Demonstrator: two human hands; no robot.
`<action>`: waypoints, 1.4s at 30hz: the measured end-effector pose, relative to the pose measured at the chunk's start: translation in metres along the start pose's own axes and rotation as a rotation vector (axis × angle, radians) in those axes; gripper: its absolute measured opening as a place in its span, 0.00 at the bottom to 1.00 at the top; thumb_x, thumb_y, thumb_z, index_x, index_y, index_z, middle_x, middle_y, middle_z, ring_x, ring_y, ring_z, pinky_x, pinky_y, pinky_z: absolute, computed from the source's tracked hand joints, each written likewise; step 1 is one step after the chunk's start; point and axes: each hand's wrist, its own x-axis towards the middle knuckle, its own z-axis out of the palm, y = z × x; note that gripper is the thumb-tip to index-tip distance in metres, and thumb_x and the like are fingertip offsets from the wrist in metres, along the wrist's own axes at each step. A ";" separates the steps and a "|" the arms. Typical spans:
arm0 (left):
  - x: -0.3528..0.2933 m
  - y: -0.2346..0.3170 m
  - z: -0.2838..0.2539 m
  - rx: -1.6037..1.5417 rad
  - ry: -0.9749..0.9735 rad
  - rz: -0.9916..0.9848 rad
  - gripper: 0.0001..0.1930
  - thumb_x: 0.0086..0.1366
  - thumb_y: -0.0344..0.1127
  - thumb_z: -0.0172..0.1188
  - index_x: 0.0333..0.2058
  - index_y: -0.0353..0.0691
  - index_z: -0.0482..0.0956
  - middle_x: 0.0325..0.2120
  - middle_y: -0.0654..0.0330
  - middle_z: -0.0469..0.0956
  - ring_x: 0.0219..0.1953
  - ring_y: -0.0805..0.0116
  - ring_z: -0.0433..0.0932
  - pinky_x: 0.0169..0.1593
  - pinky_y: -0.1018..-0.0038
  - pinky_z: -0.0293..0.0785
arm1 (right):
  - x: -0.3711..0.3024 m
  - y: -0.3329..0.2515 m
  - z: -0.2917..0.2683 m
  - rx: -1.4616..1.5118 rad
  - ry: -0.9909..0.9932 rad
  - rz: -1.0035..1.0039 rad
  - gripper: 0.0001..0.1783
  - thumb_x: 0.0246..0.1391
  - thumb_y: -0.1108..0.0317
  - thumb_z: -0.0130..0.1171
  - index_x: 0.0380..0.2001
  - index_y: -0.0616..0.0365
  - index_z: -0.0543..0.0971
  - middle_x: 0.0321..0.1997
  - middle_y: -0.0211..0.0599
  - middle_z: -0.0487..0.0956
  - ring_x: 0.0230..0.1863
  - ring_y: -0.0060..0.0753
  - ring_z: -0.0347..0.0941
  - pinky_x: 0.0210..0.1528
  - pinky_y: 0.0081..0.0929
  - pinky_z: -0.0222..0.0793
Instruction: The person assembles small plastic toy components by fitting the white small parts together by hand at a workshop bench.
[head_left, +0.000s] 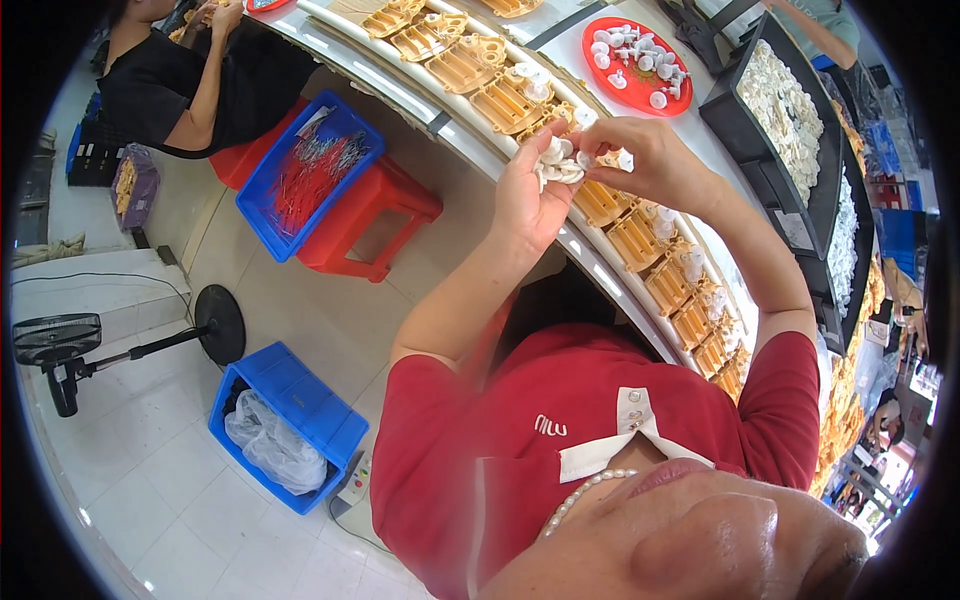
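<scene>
My left hand [525, 205] is cupped upward, holding a small heap of white round plastic parts [560, 172] in its palm and fingers. Close beside it, my right hand [655, 158] has thumb and forefinger pinched at the edge of that heap, on what looks like one of the white parts; the fingers partly hide it. Both hands hover over a curved row of amber plastic housings [602, 204]. Several housings nearer my body carry clear-white round fittings [692, 262]. Past my left hand, more housings [466, 62] continue along the row.
Beyond the row, a red round plate [625, 94] holds white stemmed parts. Black bins [733, 88] of small pale pieces stand right. At left are a blue bin [262, 222] of red wires on a red stool [385, 190], a fan [62, 365], another blue bin [300, 375] and a seated person.
</scene>
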 end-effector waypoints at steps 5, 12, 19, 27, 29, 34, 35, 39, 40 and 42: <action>-0.003 0.002 -0.002 -0.018 0.003 -0.022 0.16 0.66 0.34 0.47 0.49 0.33 0.65 0.41 0.51 0.72 0.45 0.59 0.73 0.51 0.67 0.70 | 0.014 0.037 -0.010 0.131 0.030 0.113 0.20 0.47 0.72 0.63 0.46 0.57 0.76 0.38 0.32 0.79 0.41 0.22 0.73 0.46 0.22 0.68; 0.000 0.004 -0.007 -0.033 0.013 -0.038 0.17 0.65 0.35 0.49 0.49 0.29 0.66 0.44 0.48 0.71 0.52 0.51 0.68 0.55 0.63 0.67 | 0.031 0.073 0.000 0.146 -0.006 0.191 0.16 0.49 0.68 0.62 0.43 0.57 0.78 0.44 0.34 0.78 0.47 0.26 0.72 0.54 0.26 0.65; 0.002 0.011 -0.013 -0.040 0.011 -0.046 0.18 0.64 0.34 0.49 0.49 0.29 0.65 0.45 0.47 0.70 0.52 0.51 0.68 0.55 0.63 0.67 | 0.039 0.081 0.009 0.106 -0.010 0.126 0.14 0.48 0.68 0.62 0.41 0.58 0.78 0.42 0.33 0.78 0.47 0.27 0.72 0.55 0.27 0.63; 0.005 0.008 -0.014 -0.055 0.002 -0.047 0.19 0.65 0.34 0.48 0.51 0.29 0.63 0.46 0.47 0.69 0.52 0.51 0.68 0.54 0.62 0.68 | 0.048 0.076 0.008 -0.131 -0.025 0.079 0.15 0.46 0.65 0.64 0.38 0.57 0.80 0.37 0.36 0.78 0.41 0.32 0.73 0.45 0.28 0.67; 0.005 0.007 -0.011 -0.041 0.003 -0.049 0.17 0.66 0.35 0.47 0.50 0.31 0.64 0.44 0.48 0.71 0.50 0.54 0.70 0.53 0.64 0.69 | 0.049 0.077 0.010 -0.163 -0.043 0.113 0.16 0.42 0.63 0.66 0.36 0.57 0.80 0.34 0.36 0.78 0.38 0.36 0.73 0.43 0.30 0.67; 0.006 0.005 -0.011 -0.033 -0.007 -0.066 0.16 0.67 0.36 0.45 0.48 0.33 0.65 0.43 0.50 0.72 0.47 0.58 0.72 0.51 0.65 0.69 | 0.037 0.054 0.004 -0.167 0.130 -0.038 0.13 0.43 0.66 0.66 0.33 0.58 0.79 0.33 0.34 0.77 0.38 0.34 0.72 0.42 0.30 0.68; 0.005 0.006 -0.012 -0.035 -0.021 -0.064 0.16 0.67 0.37 0.44 0.48 0.34 0.66 0.43 0.51 0.72 0.47 0.59 0.72 0.51 0.65 0.69 | 0.034 0.042 0.000 -0.114 0.084 -0.110 0.12 0.43 0.67 0.65 0.32 0.58 0.78 0.34 0.34 0.77 0.39 0.32 0.73 0.42 0.29 0.68; 0.007 -0.003 -0.005 -0.065 -0.075 -0.090 0.15 0.68 0.39 0.43 0.48 0.36 0.67 0.42 0.55 0.72 0.45 0.62 0.72 0.51 0.63 0.69 | 0.014 0.022 0.000 -0.065 -0.021 -0.126 0.11 0.43 0.70 0.64 0.32 0.59 0.77 0.36 0.33 0.76 0.40 0.32 0.72 0.41 0.28 0.69; 0.007 -0.005 -0.002 -0.064 -0.076 -0.095 0.15 0.68 0.39 0.43 0.48 0.36 0.67 0.42 0.55 0.72 0.45 0.62 0.72 0.51 0.63 0.69 | 0.010 0.021 0.001 -0.019 -0.005 -0.109 0.11 0.43 0.71 0.64 0.32 0.59 0.76 0.35 0.33 0.75 0.39 0.34 0.71 0.41 0.28 0.69; 0.006 -0.012 0.003 -0.063 -0.082 -0.139 0.15 0.68 0.39 0.43 0.47 0.37 0.67 0.41 0.56 0.73 0.45 0.63 0.72 0.51 0.62 0.69 | 0.001 0.025 0.001 -0.038 0.019 -0.088 0.10 0.44 0.72 0.64 0.32 0.59 0.76 0.35 0.34 0.75 0.39 0.34 0.71 0.41 0.28 0.69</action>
